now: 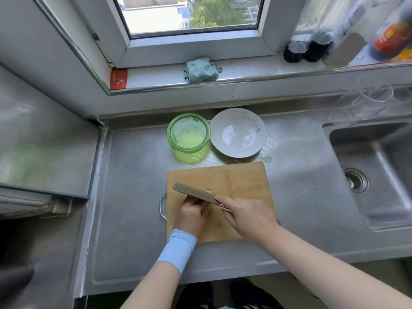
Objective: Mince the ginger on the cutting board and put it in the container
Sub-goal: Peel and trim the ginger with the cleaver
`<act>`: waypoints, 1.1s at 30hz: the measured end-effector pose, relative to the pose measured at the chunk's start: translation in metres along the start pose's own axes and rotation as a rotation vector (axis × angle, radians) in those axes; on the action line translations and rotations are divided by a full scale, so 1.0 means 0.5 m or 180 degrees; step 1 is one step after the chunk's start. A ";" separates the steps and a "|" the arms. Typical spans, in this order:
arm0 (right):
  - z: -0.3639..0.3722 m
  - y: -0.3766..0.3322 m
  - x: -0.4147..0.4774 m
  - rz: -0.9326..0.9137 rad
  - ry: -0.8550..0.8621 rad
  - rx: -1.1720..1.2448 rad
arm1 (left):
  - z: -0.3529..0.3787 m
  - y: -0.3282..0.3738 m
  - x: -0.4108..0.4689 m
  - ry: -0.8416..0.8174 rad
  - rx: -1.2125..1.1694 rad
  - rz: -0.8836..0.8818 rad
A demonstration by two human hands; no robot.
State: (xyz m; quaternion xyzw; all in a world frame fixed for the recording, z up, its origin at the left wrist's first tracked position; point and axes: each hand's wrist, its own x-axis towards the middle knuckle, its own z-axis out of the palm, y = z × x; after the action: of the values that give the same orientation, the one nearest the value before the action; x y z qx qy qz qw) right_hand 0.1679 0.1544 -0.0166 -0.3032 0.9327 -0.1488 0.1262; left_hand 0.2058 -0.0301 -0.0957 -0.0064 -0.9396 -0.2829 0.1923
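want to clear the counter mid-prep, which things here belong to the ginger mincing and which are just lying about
For the job: cutting board, knife gripped by the right hand, ginger, green container, left hand beside the blade.

Lying about: plate, cloth, bottles, sink.

Green container, white marbled plate, tan cutting board, teal cloth.

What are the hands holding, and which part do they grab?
The right hand grips the knife by its handle. The left hand curls by the blade on the board; whether it holds the ginger cannot be told.
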 end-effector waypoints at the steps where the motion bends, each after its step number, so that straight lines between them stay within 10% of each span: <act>1: -0.003 -0.004 -0.008 -0.0021 0.0044 0.0034 | 0.001 -0.002 -0.001 0.0066 0.0044 0.0104; 33: -0.073 0.015 0.017 0.0288 -0.0729 -0.0066 | 0.011 0.009 0.005 0.0149 -0.0132 -0.0405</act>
State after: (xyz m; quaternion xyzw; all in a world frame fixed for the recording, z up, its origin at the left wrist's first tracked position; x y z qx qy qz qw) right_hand 0.1454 0.1626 0.0131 -0.2772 0.9264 -0.0976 0.2353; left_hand 0.2023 -0.0237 -0.0965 0.0560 -0.9273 -0.3140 0.1957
